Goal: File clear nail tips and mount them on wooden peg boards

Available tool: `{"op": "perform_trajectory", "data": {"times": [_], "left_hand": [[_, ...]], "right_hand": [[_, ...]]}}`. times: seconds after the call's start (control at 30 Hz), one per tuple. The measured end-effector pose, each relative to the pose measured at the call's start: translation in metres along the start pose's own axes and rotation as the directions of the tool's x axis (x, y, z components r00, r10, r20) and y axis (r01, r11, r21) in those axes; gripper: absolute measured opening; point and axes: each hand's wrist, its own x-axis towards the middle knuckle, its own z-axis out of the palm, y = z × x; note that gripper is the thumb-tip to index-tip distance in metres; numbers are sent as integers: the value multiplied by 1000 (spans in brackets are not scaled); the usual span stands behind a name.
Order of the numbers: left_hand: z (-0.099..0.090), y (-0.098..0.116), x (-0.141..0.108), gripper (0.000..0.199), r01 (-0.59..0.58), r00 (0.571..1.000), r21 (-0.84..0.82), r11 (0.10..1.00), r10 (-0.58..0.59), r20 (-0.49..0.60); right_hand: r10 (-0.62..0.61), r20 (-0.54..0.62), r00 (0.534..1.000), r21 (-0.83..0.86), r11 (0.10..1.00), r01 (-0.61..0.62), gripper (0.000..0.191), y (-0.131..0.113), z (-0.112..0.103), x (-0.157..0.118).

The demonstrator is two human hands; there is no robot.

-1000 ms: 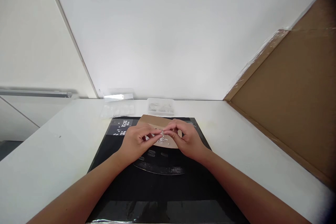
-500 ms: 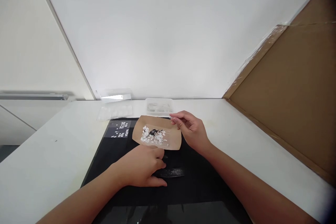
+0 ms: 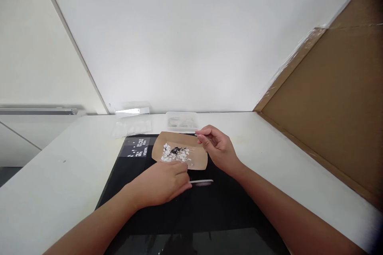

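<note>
My left hand (image 3: pixel 163 183) is closed on one end of a thin strip (image 3: pixel 203 181) with a pale edge, which points right just above the black mat (image 3: pixel 206 211). Beyond it lies a brown paper tray (image 3: pixel 158 147) holding many small white pieces (image 3: pixel 166 155) and a dark clump (image 3: pixel 176 150). At the tray's right side my right hand (image 3: pixel 217 145) is raised, thumb and index finger pinched on a small pale item (image 3: pixel 197 134) too small to name.
A clear plastic box (image 3: pixel 182 120) stands behind the tray. Left of it is an open clear case (image 3: pixel 131 125). A sheet with white pieces (image 3: pixel 136 147) lies at the mat's back left. Cardboard (image 3: pixel 326 99) stands on the right.
My left fingers have closed on the strip, which lay flat on the mat before and is now lifted and tilted on edge. My right hand has barely moved.
</note>
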Motion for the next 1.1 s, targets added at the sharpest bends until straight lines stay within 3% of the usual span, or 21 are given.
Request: {"op": "perform_trajectory", "data": {"times": [0.1, 0.17, 0.27, 0.33, 0.43, 0.53, 0.63, 0.7, 0.8, 1.0, 1.1], "left_hand": [[-10, -5, -1, 29, 111, 980, -66, 992, -120, -157], [-13, -8, -1, 30, 232, 936, -208, 950, -276, -219], [-10, -11, -1, 39, 389, 845, -449, 804, -506, -174], [-4, -12, 1, 41, 428, 800, -539, 726, -582, -149], [4, -10, 3, 38, 436, 756, -600, 671, -635, -161], [6, -5, 5, 36, 409, 750, -670, 620, -646, -141], [4, 0, 5, 32, 354, 766, -729, 585, -629, -133], [2, 3, 6, 32, 330, 781, -744, 581, -610, -130], [-1, 5, 7, 33, 335, 786, -739, 584, -606, -123], [-4, 8, 9, 33, 367, 741, -772, 519, -665, -95], [-3, 13, 9, 32, 345, 775, -792, 504, -629, -63]], "right_hand": [[-59, -77, 995, -27, 998, 57, 21, 0, -1, 0], [-78, -140, 987, -36, 997, 74, 20, -1, -2, 1], [-94, -248, 964, 13, 995, 101, 17, -5, -3, 1], [-133, -285, 949, 27, 989, 146, 13, -8, -2, 0], [-231, -214, 949, -51, 973, 226, 8, -11, 0, -5], [-295, -33, 955, -221, 934, 281, 7, -11, 3, -9], [-351, 98, 931, -401, 843, 360, 5, -10, 5, -11], [-381, 96, 920, -451, 807, 382, 6, -9, 6, -12], [-360, 41, 932, -423, 839, 343, 7, -9, 6, -13], [-300, -54, 952, -300, 914, 271, 3, -11, 8, -14], [-331, -37, 943, -405, 868, 288, 3, -11, 9, -15]]}}
